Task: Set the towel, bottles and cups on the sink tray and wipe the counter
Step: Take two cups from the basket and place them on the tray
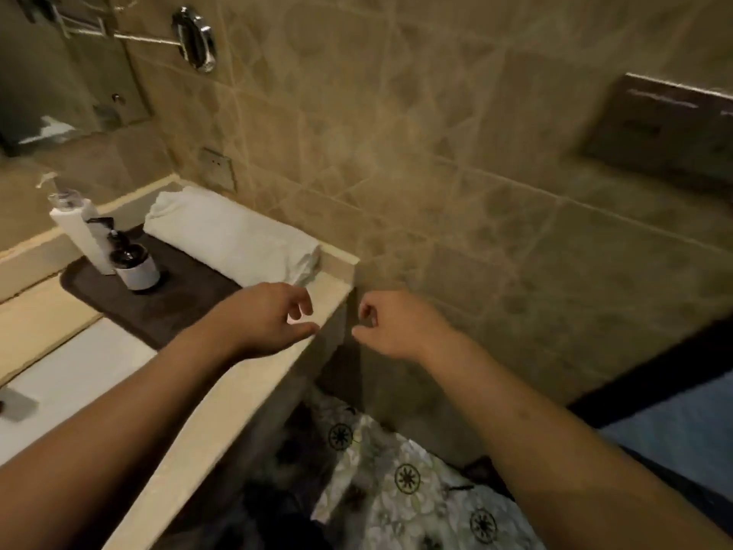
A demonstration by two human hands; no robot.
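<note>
A folded white towel (234, 232) lies on the right part of a dark brown tray (158, 311) on the beige counter (222, 394). On the tray's left stand a tall white pump bottle (79, 232) and a short dark-topped bottle (137, 267). My left hand (273, 315) hovers over the counter's right front corner, just in front of the towel's near end, fingers loosely apart and holding nothing. My right hand (392, 323) hangs past the counter's end, in front of the tiled wall, fingers curled with nothing in them. No cups are visible.
A white sink basin (71, 375) lies left of the tray. Tiled wall (436, 152) rises behind and right, with a socket plate (217, 168), a round chrome mirror (194, 37) and a dark recessed panel (666, 129). Patterned cloth (396, 482) hangs below the counter.
</note>
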